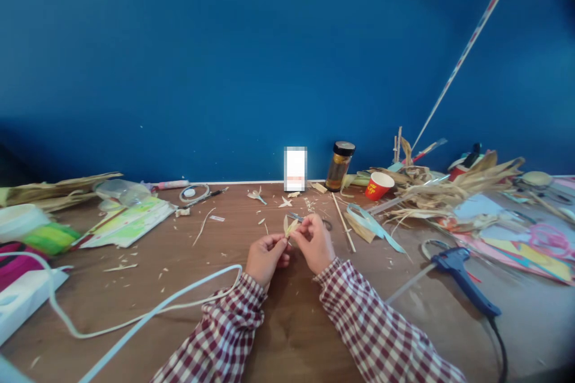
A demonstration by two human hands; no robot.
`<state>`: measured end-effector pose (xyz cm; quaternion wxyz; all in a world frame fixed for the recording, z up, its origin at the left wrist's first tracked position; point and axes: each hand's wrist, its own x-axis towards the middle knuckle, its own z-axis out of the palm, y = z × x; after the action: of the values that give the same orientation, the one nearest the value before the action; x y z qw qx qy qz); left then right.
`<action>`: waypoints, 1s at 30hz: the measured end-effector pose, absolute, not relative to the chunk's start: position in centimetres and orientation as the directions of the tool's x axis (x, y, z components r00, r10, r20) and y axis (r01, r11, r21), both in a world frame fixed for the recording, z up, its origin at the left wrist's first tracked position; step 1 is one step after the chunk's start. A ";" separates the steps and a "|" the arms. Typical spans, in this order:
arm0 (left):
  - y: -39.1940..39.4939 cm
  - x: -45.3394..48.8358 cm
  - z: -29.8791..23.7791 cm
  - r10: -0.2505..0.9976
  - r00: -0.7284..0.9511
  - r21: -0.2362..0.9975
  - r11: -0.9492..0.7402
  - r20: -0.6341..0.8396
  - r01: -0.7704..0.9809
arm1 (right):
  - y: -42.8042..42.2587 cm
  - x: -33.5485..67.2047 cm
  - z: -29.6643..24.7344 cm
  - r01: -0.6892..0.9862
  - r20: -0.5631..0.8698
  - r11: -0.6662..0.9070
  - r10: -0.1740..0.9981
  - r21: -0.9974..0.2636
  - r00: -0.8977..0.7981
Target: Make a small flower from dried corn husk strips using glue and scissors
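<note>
Both hands meet over the middle of the table around a small pale flower (290, 226) that looks made of dried husk petals. My left hand (268, 256) pinches it near its base between thumb and fingertips. From the other side, the thumb and forefinger of my right hand (315, 243) are closed on a petal edge. Just behind the right hand lies a pair of scissors (327, 224), partly hidden by the fingers. A loose star-shaped husk piece (285, 201) and another petal-like piece (257, 196) lie farther back on the table.
A blue glue gun (465, 278) lies at right, its black cord running forward. Dried husks (449, 185), a red paper cup (380, 185) and a dark-lidded jar (340, 166) stand behind. White cables (148, 315) cross the left side to a power strip (29, 299). A blue wall rises behind.
</note>
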<state>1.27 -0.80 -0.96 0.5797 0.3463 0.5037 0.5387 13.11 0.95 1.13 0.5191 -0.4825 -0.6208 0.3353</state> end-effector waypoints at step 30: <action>-0.8 1.3 -1.0 0.974 -0.128 0.947 0.141 -0.184 -0.289 | 1.2 13.1 0.3 0.062 0.221 0.240 0.950 -0.969 -0.222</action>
<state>1.29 -0.84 -1.01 0.5647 0.3419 0.5015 0.5592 13.12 1.18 0.27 0.4757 -0.4031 -0.6275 0.4664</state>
